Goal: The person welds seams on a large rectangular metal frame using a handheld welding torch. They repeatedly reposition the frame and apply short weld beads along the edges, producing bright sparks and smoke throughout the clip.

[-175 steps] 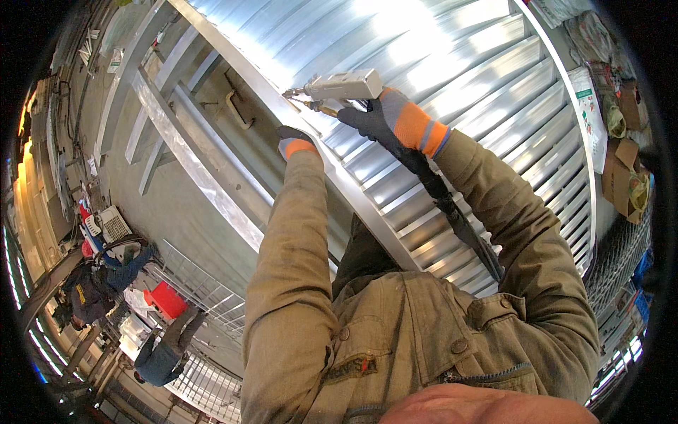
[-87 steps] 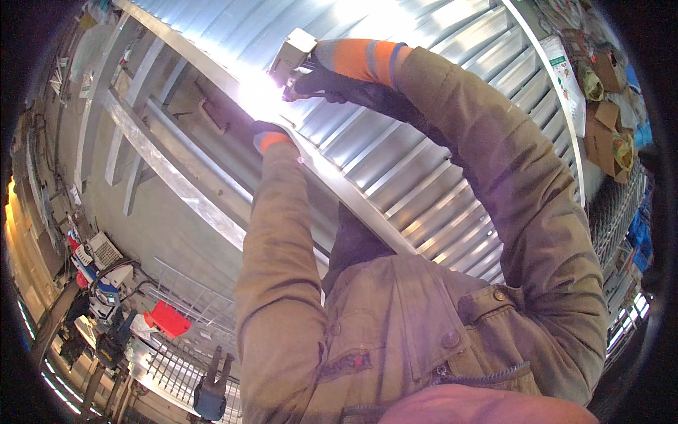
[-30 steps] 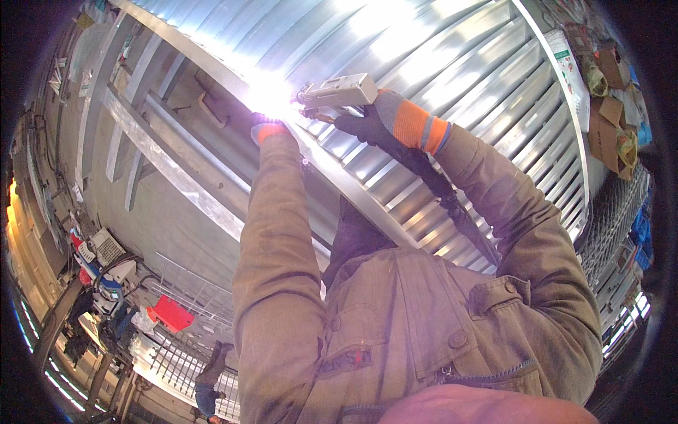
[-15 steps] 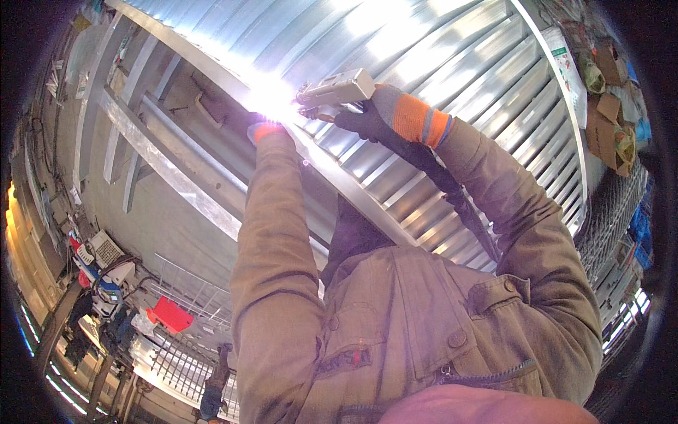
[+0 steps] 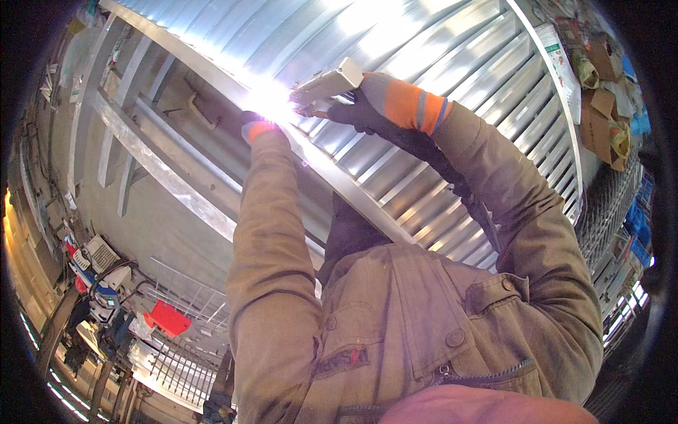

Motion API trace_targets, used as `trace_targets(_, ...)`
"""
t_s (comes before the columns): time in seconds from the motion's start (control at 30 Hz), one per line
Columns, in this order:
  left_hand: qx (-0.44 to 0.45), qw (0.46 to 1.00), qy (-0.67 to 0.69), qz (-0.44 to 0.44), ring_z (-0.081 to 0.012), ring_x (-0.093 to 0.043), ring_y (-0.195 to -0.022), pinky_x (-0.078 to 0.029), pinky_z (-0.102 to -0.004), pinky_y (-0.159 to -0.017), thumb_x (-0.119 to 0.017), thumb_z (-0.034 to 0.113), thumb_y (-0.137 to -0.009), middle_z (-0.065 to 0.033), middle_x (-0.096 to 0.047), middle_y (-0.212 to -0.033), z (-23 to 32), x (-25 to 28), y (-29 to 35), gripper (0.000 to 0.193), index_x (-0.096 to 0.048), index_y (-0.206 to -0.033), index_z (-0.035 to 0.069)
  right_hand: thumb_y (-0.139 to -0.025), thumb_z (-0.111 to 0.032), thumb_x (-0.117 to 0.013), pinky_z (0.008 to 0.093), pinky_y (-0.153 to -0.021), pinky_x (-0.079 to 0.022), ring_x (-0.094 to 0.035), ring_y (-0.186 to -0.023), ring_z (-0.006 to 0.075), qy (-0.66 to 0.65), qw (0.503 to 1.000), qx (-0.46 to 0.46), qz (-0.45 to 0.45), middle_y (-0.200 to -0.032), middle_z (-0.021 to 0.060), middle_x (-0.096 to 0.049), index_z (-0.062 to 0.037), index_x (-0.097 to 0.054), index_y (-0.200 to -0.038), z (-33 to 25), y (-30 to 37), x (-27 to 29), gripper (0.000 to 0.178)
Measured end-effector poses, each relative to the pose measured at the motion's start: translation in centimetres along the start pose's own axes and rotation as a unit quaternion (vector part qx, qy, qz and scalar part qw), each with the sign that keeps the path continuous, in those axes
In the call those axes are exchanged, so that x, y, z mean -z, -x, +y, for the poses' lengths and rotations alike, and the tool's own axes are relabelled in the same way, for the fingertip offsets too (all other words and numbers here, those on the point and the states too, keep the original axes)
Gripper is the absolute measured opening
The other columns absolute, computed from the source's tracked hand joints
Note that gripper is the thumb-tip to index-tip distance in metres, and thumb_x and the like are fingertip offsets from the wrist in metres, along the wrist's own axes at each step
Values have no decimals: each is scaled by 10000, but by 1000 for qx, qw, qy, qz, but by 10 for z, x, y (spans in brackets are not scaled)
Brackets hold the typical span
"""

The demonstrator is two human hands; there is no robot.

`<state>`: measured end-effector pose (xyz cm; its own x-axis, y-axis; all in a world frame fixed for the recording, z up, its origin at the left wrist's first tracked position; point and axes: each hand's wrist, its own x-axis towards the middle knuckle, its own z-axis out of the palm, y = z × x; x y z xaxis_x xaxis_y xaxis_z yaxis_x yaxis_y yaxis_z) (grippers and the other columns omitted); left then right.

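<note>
A slatted silver metal panel (image 5: pixel 409 177) lies across a support, bordered by a flat metal rail (image 5: pixel 346 185). My right hand (image 5: pixel 385 99), in a grey, black and orange glove, is closed around a welding torch (image 5: pixel 326 82) with a boxy metal housing. From it a dark sleeved cable (image 5: pixel 452 180) runs beneath my right forearm. At the torch's tip a white-violet arc glares on the rail and washes out the spot. Beside the arc, my left hand (image 5: pixel 260 128), gloved with an orange cuff, rests at the rail's outer edge; its fingers are lost in glare and shadow.
Metal beams (image 5: pixel 166 173) of a frame stand left of the panel. Lower left are a red container (image 5: pixel 167 319), a white wire rack (image 5: pixel 187 293) and assorted equipment. Cardboard boxes (image 5: pixel 600 131) and bags are heaped at the right, near wire mesh (image 5: pixel 607 219).
The torch and my right hand have shifted slightly left and up along the rail, with the arc. My left hand has moved a little left too. The arc stays lit.
</note>
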<state>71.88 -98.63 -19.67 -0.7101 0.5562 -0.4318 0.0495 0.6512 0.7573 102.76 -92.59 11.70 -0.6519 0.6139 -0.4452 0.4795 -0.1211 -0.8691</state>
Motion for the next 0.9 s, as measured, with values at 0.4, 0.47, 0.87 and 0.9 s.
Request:
trace_targets(0.4,-302,739,-602,12,-199,-776,-925,-598,-313,-758,-569,325,-1116,-64,-808,-1117,-44,-3,-50,308,-768,-1161,95,-978,-509,-759,316,-567,-498,-574,-600,129,53,994,-46,-84,-771,5,-637,-103,-703,-1358,-45,-22,23,559)
trace_targets(0.47,21,948,-317,-25,-194,-768,-931,-589,-301,-761,-576,318,-1116,-47,-805,-1136,-17,-9,-36,296,-761,-1192,99,-1004,-511,-731,304,-549,-470,-533,-589,111,69,991,-48,-101,-751,-3,-603,-92,-698,-1376,-44,-27,25,561)
trace_targets(0.87,-301,471,-822,-109,-171,-695,-1246,-560,-358,-956,-500,288,-1110,-14,-736,-1381,64,22,28,346,-739,-1346,202,-961,-521,-776,319,-513,-504,-598,-571,129,-61,998,8,32,-717,36,-653,-35,-684,-1349,2,-10,13,629)
trace_targets(0.9,-307,495,-808,-89,-179,-700,-1230,-563,-353,-949,-489,286,-1116,-21,-736,-1379,56,20,21,349,-739,-1339,190,-958,-520,-780,319,-509,-505,-599,-571,127,-69,997,15,37,-720,39,-656,-29,-677,-1356,8,-13,9,640)
